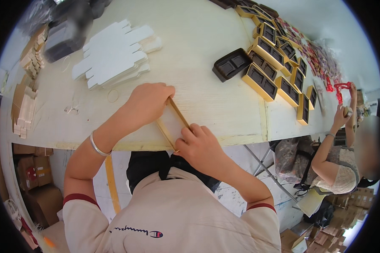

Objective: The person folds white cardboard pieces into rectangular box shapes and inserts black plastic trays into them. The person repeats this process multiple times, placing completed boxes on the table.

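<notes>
Between my hands is a small open carton [167,134], with gold edges and a pale inside, near the table's front edge. My left hand [147,101] is closed on its far end, and a metal bangle circles that wrist. The near right end is gripped by my right hand [200,147], fingers bent over the edge. Beyond my left hand lies a stack of flat white carton blanks [114,55]. A dark plastic insert tray [232,65] sits to the right, beside several gold boxes [261,82] holding dark inserts.
Brown folded card pieces [23,105] line the table's left edge, with dark trays [67,40] behind. A rubber band [112,95] lies near my left hand. On the right, a co-worker's hands [340,118] hold a red ribbon [340,88] and a small box. Cardboard boxes [40,168] stand under the table.
</notes>
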`<state>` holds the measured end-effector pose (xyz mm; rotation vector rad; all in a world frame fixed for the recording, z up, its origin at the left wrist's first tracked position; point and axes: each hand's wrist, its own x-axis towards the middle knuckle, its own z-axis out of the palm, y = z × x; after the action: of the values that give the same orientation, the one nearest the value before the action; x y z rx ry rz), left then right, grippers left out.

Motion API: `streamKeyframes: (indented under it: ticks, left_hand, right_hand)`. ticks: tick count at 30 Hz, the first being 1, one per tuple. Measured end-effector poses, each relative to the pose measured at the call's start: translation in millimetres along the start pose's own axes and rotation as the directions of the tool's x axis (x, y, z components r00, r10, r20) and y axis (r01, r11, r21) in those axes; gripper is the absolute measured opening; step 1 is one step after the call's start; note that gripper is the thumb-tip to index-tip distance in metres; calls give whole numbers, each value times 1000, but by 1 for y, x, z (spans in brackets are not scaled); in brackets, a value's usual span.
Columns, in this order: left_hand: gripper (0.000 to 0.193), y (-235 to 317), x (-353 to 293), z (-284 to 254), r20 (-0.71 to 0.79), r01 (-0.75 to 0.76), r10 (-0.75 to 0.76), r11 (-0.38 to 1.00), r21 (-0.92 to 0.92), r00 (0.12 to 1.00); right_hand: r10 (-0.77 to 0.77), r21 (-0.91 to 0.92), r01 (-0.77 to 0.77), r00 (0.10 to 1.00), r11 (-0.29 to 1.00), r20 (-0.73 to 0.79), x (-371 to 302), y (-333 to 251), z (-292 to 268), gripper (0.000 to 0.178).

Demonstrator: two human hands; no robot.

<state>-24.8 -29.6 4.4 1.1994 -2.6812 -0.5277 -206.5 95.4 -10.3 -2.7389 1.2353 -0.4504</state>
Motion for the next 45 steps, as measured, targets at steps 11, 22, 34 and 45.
streamKeyframes:
  ticks: [11,22,34,45]
  left_hand:
    - [11,4,5,2,-12,46,-46,997,-63,999]
    - [14,12,-22,7,-50,268,-299,907,-324,953]
    - [64,15,-55,6,-39,8,-23,938,-345,999]
    - [71,36,-57,22,-164,165,-212,952,-259,963]
  right_hand:
    - [-71,-140,75,997,987,28,-7,6,1,11]
    - [271,-40,-327,842,944,-467,22,128,-40,25]
    - [381,62,-377,922,924,-74,28,165,-62,15]
    - [290,-202,-317,945,927,-149,31,161,-54,13]
